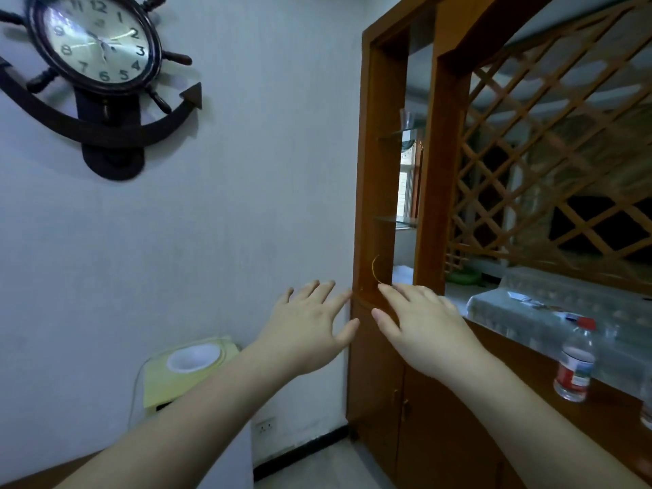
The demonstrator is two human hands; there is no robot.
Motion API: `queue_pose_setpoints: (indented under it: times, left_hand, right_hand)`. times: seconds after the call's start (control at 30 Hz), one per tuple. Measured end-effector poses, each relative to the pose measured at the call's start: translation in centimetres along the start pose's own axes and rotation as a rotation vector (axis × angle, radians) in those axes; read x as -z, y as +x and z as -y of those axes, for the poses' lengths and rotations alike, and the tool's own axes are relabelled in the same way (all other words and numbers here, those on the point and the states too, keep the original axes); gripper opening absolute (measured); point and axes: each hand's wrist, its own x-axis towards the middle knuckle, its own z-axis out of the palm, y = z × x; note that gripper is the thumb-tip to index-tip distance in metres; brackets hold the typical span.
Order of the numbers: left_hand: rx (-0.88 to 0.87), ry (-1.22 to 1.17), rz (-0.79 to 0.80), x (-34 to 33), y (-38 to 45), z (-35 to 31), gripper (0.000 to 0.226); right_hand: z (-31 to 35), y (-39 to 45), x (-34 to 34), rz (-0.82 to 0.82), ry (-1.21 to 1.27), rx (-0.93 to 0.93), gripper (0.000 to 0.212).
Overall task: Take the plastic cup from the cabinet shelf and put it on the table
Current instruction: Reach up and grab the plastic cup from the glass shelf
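You are facing the wooden cabinet (384, 192), its tall open bay standing at the right of a pale wall (247, 206); a lattice panel (550, 164) is spreading to the right of the cabinet's bay, and a ship's-wheel clock (95, 44) is hanging well to its left; your left hand (307, 333) and right hand (423, 330) are reaching forward side by side low in front of the cabinet, palms down, fingers spread wide and gripping nothing; a water bottle (575, 361) is standing on the cabinet's counter to the right; the plastic cup (407, 118) is sitting upright on the cabinet's upper glass shelf (397, 134), well above both hands.
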Motion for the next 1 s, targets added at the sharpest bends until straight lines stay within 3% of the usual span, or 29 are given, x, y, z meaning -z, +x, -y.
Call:
queue_pose_setpoints:
  times: [0.2, 0.4, 0.6, 1.0]
  left_hand:
    - [0.045, -0.006, 0.013, -2.0, 6.1, 8.9, 0.060]
    - [0.038, 0.016, 0.039, -5.2, 12.5, 13.2, 0.061]
    - [-0.012, 0.038, 0.035, -9.1, 20.6, 13.9, 0.063]
    - [-0.088, 0.035, -0.047, -15.1, 42.9, 9.9, 0.063]
  right_hand:
    - [2.4, 9.2, -5.1, 0.017, -0.013, -0.030, 0.058]
    - [1.7, 16.8, -9.1, 0.010, -0.067, -0.065, 0.059]
    - [-1.9, 22.9, -13.1, -0.036, -0.059, -0.117, 0.060]
    - [-16.2, 38.5, -16.7, -0.053, -0.075, -0.122, 0.058]
